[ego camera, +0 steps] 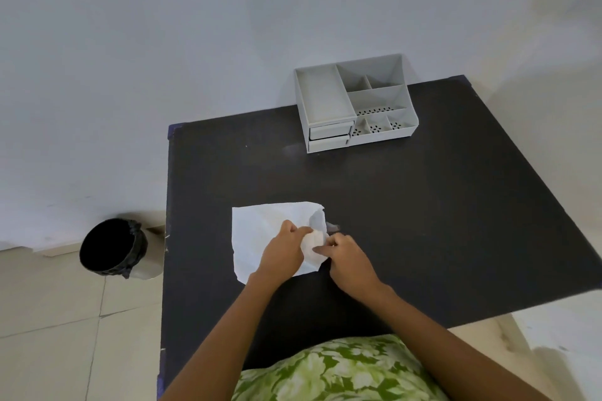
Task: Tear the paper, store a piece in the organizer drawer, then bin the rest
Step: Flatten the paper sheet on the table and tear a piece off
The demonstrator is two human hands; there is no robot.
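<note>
A white sheet of paper (260, 231) lies on the dark table (423, 221) in front of me, its right edge lifted and creased. My left hand (286, 254) pinches the paper near that right edge. Just to its right, my right hand (348, 260) grips the same edge, fingers closed on it. At the table's far side stands a white organizer (355, 104) with several open compartments and two small drawers (329, 135) at its front left, both closed. On the floor to the left of the table is a bin (112, 249) with a black liner.
The table's left edge (166, 238) runs close to the bin. A pale wall stands behind the table. Tiled floor lies to the left and right. My green patterned clothing (335, 371) shows at the bottom.
</note>
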